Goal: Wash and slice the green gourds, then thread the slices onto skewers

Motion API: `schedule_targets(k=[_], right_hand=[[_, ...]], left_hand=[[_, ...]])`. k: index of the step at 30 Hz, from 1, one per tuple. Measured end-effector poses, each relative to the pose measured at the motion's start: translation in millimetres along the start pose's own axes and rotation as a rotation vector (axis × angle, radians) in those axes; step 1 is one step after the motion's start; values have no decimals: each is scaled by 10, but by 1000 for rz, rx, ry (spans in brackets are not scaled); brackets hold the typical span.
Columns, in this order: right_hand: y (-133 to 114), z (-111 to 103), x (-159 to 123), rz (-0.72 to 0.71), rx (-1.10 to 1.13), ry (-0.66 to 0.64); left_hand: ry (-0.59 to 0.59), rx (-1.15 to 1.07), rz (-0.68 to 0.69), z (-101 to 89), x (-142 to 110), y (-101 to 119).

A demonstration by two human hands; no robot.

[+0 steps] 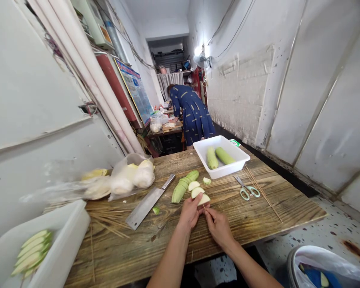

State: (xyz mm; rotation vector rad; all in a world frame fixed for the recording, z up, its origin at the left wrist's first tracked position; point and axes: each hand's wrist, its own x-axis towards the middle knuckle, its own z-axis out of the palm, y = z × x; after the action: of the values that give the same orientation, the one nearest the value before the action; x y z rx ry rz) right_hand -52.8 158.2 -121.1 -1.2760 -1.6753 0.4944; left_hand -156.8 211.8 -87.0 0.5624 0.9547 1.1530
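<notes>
Near the front of the wooden table, my left hand (191, 212) has its fingers closed on a pale half-round zucchini slice (204, 199). Close against it, my right hand (218, 227) pinches a thin bamboo skewer (204, 207) whose tip meets the slice; how deep it goes is hidden. Just beyond the hands are loose slices (194, 185) and a green row of cut zucchini (183, 187). Left of these lies a cleaver (150, 202), blade toward me. A small green end piece (156, 210) rests beside the blade.
A white tray (243, 158) with two whole zucchini stands at the back. Scissors (246, 188) and skewers (265, 196) lie right. Left are more skewers (108, 218), bagged white items (132, 176) and a white bin (75, 228) with skewered slices. A person (192, 112) bends over another table.
</notes>
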Motion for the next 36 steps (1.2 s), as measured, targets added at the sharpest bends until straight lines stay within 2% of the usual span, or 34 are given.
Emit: schedule_targets(k=[9, 17, 25, 28, 33, 36], right_hand=[[33, 25, -5, 15, -80, -33], [28, 24, 8, -7, -78, -24], [61, 44, 49, 32, -41, -24], [46, 33, 40, 22, -40, -15], [6, 8, 24, -5, -36, -39], [-8, 3, 20, -14, -50, -53]], left_hand=[[63, -47, -31, 37, -19, -49], [78, -91, 6, 15, 11, -128], [-29, -37, 62, 12, -24, -259], [-13, -45, 69, 0, -47, -198], [57, -130, 159, -31, 42, 25], [52, -136, 134, -14, 100, 109]])
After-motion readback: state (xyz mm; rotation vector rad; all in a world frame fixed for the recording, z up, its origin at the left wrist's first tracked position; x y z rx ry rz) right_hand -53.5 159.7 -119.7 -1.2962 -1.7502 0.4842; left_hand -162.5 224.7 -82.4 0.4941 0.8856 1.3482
